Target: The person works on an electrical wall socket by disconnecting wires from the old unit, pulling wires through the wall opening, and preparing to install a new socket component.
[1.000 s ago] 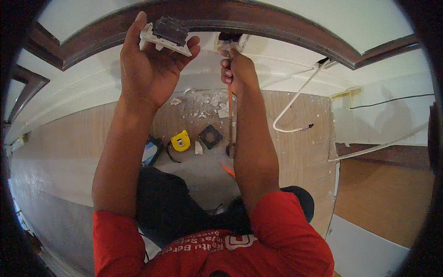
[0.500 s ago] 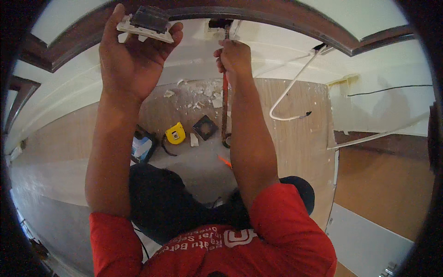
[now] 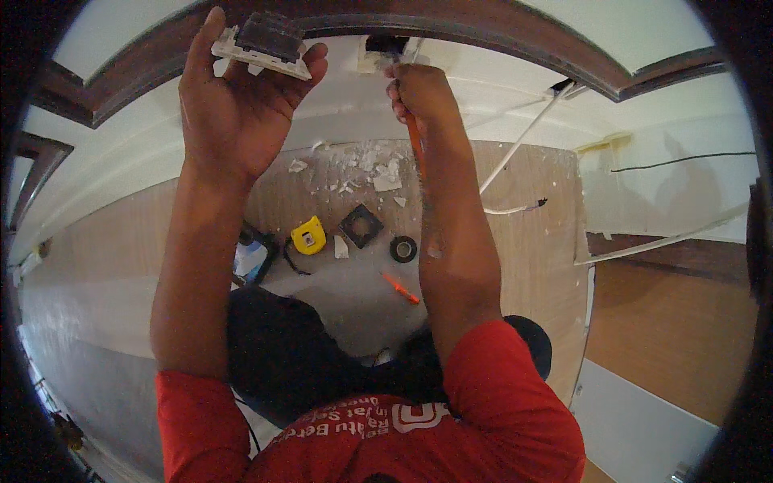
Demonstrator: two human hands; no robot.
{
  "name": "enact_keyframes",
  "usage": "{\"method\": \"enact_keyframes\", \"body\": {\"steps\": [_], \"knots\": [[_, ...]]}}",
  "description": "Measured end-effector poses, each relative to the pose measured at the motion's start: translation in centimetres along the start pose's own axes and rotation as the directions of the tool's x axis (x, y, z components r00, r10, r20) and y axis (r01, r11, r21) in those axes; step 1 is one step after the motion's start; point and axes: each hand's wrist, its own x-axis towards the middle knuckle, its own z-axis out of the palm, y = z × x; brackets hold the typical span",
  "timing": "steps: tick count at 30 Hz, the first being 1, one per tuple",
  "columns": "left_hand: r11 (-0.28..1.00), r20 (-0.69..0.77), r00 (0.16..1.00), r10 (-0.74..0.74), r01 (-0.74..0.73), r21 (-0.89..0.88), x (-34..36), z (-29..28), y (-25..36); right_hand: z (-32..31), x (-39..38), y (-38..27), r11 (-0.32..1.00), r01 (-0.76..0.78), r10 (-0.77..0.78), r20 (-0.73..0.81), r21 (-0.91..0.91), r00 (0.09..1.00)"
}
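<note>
In my left hand (image 3: 233, 121), a white electrical mounting frame with a dark module (image 3: 270, 39) is held up between thumb and fingers, in front of the brown wooden trim. My right hand (image 3: 428, 90) is closed around a long, narrow orange-red tool (image 3: 415, 137), whose exact kind I cannot make out. The upper end of that tool points at a rough square hole (image 3: 385, 44) in the white wall. Its lower part runs along behind my right forearm.
On the wooden surface lie a yellow tape measure (image 3: 307, 237), a black square plate (image 3: 360, 225), a roll of black tape (image 3: 403, 249), an orange screwdriver (image 3: 400, 287) and plaster crumbs (image 3: 386, 174). A white cable (image 3: 523, 135) hangs from a second wall hole.
My right hand has shifted slightly right, and the orange-red tool has tilted with it. The black tape roll and orange screwdriver show more fully. My left hand still holds the mounting frame.
</note>
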Motion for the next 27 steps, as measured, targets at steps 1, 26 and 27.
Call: {"method": "enact_keyframes", "body": {"steps": [1,26,27], "knots": [[1.000,-0.011,1.000,-0.004,0.004,0.011,0.1,0.5,-0.2,-0.1,-0.2,-0.6,0.997,-0.051,0.052,-0.015,0.063,0.999],[0.983,-0.333,0.926,0.181,-0.169,0.065,0.0,3.5,-0.7,4.1,-3.1,-1.2,0.893,-0.050,0.173,-0.238,0.448,0.956],[0.978,-0.326,0.922,0.207,-0.188,0.087,0.1,3.7,-0.8,4.1,-2.9,-1.2,0.889,-0.015,0.160,-0.280,0.458,0.947]]}}
